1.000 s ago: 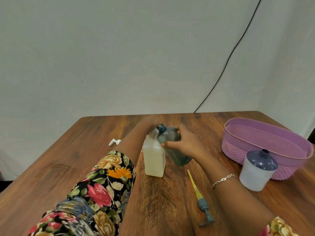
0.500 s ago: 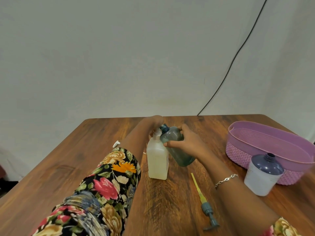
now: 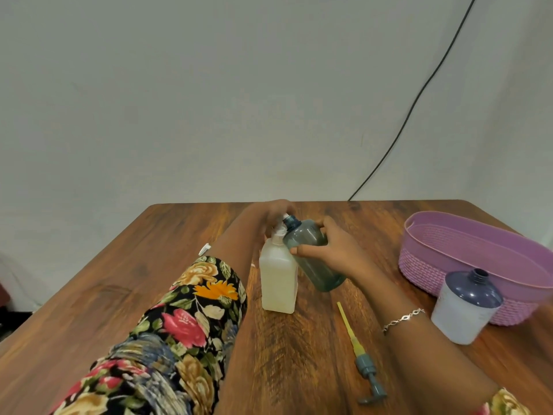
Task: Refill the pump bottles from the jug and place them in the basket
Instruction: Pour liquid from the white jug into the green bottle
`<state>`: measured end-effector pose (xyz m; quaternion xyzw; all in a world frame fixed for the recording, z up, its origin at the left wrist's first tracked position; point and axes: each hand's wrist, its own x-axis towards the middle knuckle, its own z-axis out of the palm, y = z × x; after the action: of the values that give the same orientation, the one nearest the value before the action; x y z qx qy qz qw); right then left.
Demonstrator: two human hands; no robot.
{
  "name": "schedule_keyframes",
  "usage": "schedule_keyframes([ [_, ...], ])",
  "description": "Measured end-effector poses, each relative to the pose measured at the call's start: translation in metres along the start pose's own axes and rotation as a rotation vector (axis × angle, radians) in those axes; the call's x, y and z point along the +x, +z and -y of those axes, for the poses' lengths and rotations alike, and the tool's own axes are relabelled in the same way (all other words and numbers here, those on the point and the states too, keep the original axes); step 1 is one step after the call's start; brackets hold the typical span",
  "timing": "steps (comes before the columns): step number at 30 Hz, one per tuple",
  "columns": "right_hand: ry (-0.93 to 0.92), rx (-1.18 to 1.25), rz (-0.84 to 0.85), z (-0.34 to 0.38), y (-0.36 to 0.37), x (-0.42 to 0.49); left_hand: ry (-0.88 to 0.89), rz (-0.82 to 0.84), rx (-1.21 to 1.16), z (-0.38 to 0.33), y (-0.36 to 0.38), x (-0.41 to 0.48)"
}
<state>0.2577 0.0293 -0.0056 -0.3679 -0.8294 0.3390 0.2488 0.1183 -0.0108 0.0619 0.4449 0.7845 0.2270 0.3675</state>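
Observation:
A translucent white jug [image 3: 278,283] with pale liquid stands at the table's middle. My left hand [image 3: 276,211] reaches round behind it and grips its neck, with the fingers partly hidden. My right hand [image 3: 327,253] grips a teal see-through bottle [image 3: 314,256] with no pump. The bottle is tilted left, its open neck touching the jug's top. A teal pump head with a yellow tube [image 3: 363,354] lies on the table nearer me. A white bottle with a dark purple top [image 3: 465,307] stands open in front of the purple basket [image 3: 425,265] at the right.
A small white cap [image 3: 204,249] lies on the wooden table [image 3: 119,280] left of my left forearm. A black cable [image 3: 419,94] runs down the grey wall to the table's back edge.
The view has shifted a little. Both hands stay on the jug and the teal bottle, which keeps leaning against the jug's top.

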Motion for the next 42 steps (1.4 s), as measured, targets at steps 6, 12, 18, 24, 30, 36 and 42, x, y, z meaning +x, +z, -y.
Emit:
schedule_keyframes([
  [6, 0.005, -0.026, -0.015, 0.0, 0.003, -0.003, 0.005, -0.077, 0.058, 0.007, 0.008, 0.006],
  [12, 0.013, 0.005, 0.0, -0.002, 0.005, -0.005, 0.008, -0.122, 0.133, 0.009, 0.01, 0.01],
  [18, -0.016, 0.008, -0.002, 0.004, -0.002, 0.0, -0.01, -0.001, -0.027, 0.0, -0.001, 0.005],
  [24, -0.003, -0.023, -0.002, 0.002, 0.001, -0.001, -0.006, -0.076, 0.15, 0.008, 0.004, 0.012],
  [30, 0.016, -0.002, -0.008, 0.0, 0.005, -0.009, 0.026, -0.118, 0.224, 0.008, 0.011, 0.011],
  [36, -0.009, -0.025, -0.004, 0.013, -0.004, -0.008, 0.053, -0.063, 0.108, 0.008, 0.001, 0.008],
  [42, -0.004, -0.067, 0.0, 0.01, 0.0, -0.008, 0.061, -0.106, 0.125, 0.016, 0.006, 0.022],
])
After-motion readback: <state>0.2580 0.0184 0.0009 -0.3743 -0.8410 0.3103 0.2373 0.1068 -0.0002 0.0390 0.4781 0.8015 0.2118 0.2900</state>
